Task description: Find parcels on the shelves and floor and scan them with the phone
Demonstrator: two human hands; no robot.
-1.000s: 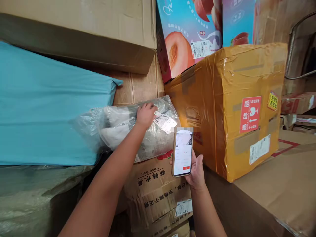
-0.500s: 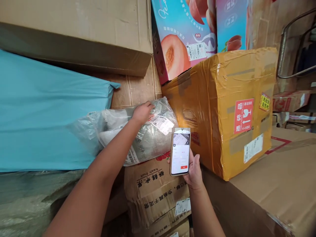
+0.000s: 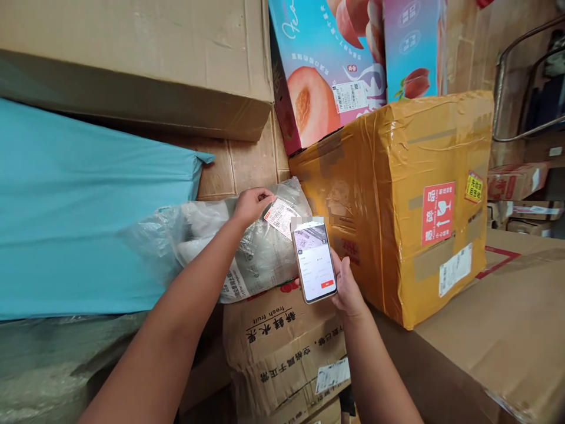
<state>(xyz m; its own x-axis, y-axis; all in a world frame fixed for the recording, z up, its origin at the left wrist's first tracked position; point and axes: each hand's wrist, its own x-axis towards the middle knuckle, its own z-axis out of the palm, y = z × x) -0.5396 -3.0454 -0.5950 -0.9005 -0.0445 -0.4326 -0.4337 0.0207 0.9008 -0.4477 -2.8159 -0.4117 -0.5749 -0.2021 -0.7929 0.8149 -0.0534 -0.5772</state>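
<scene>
My left hand (image 3: 253, 206) is on top of a clear plastic-wrapped parcel (image 3: 265, 259), its fingers closed on the wrap by a white shipping label (image 3: 279, 217). Whether the label's edge is also between the fingertips I cannot tell. My right hand (image 3: 346, 285) grips a smartphone (image 3: 315, 265) upright, screen facing me, just over the parcel's right end. On the screen are a camera picture of a label at the top, a white form and a red button. The phone's upper edge overlaps the label's lower right part.
A yellow-taped carton (image 3: 424, 147) with a red fragile sticker stands right of the parcel. Fruit cartons (image 3: 282, 341) are stacked below. A blue bag (image 3: 88, 206) lies left, a large brown box (image 3: 154, 47) behind it. Peach-printed boxes (image 3: 326, 53) stand at the back.
The phone has moved up and left, tilting slightly, closer to the label. My left fingers have drawn together on the wrap, and the label now lies turned more toward the phone.
</scene>
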